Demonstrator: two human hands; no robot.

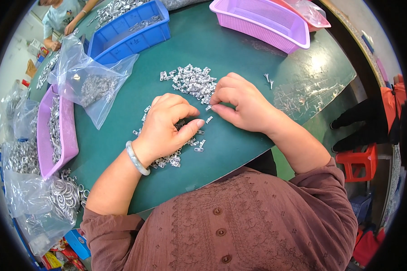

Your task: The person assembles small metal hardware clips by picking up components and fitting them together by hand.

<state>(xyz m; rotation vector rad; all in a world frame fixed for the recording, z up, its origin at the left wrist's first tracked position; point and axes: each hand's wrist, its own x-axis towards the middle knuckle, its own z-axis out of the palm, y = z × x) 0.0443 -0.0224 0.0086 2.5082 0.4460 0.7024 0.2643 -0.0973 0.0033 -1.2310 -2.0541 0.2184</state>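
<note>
My left hand [169, 124] rests curled on the green table [239, 58], covering a heap of small silver metal clips [172, 159]; a pale bangle [136, 159] circles its wrist. My right hand [239, 101] pinches one small silver clip [208, 108] between thumb and fingertips, at the near edge of a second pile of clips [190, 80]. A few loose clips [201, 144] lie between the hands. What the left fingers enclose is hidden.
A clear plastic bag of metal parts [93, 83] lies left. A blue bin [131, 31] and a purple basket [266, 22] stand at the back, another purple basket [54, 131] left. Another person's hands [68, 29] work far left. A red stool [359, 160] stands right.
</note>
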